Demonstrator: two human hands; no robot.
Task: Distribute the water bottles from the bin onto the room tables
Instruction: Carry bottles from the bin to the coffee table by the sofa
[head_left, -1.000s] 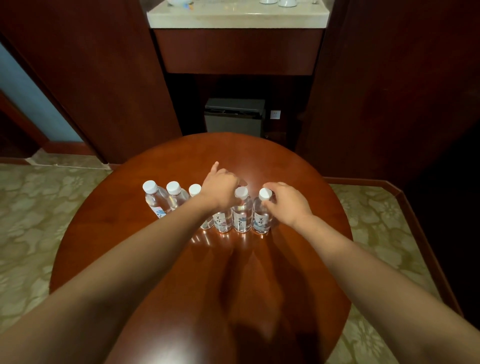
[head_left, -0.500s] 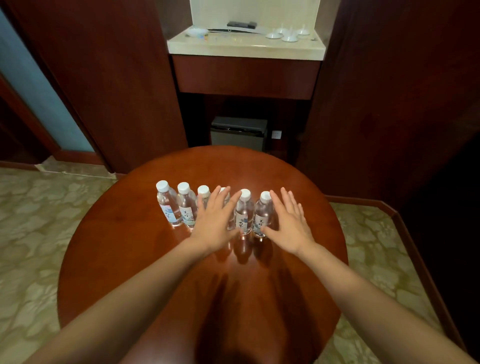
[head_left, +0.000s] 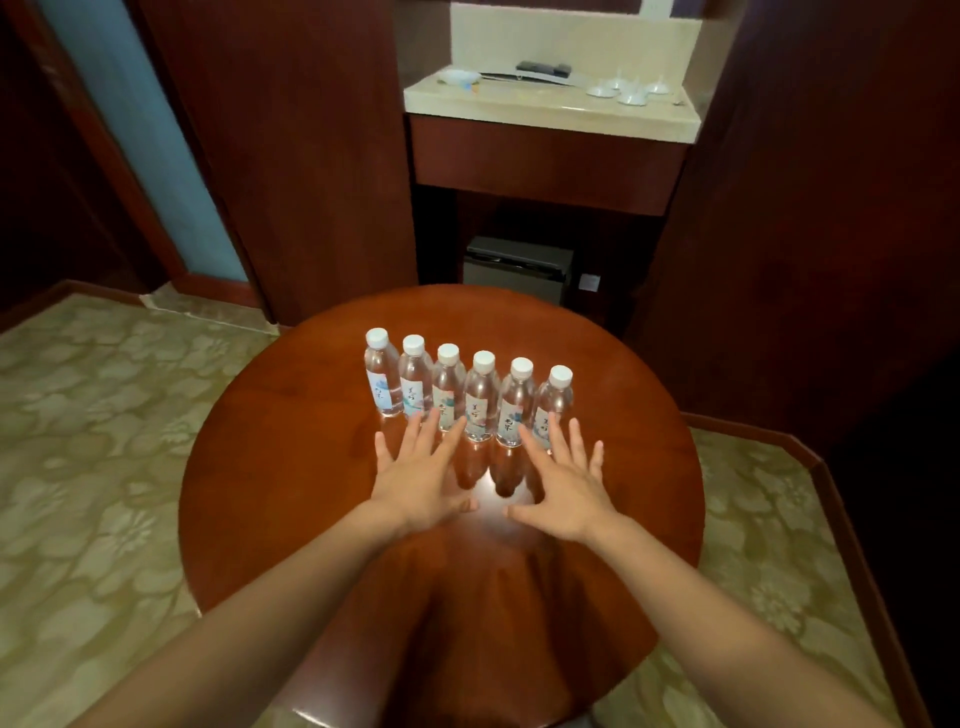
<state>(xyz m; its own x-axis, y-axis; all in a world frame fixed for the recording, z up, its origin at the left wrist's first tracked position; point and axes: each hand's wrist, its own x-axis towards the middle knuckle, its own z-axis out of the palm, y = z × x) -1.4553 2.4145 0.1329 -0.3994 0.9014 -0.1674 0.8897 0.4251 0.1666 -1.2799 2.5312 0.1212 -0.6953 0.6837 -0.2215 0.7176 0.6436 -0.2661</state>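
Several clear water bottles (head_left: 482, 395) with white caps stand upright in a close row across the round red-brown table (head_left: 270, 467). My left hand (head_left: 423, 475) hovers flat just in front of the row, fingers spread and straight, fingertips near the middle bottles' bases. My right hand (head_left: 563, 480) is beside it, also flat and spread, its fingertips close to the two rightmost bottles. Neither hand holds anything. No bin is in view.
Behind the table stands a dark wood cabinet with a pale stone counter (head_left: 550, 111) carrying small dishes and a remote. A small grey fridge (head_left: 517, 265) sits in the niche below. Patterned carpet (head_left: 88, 467) surrounds the table; wood walls close in on the right.
Both hands let go of the bottle caps, opened flat, and drew back toward me. All the bottles now stand uncovered in the row. The camera tilted up.
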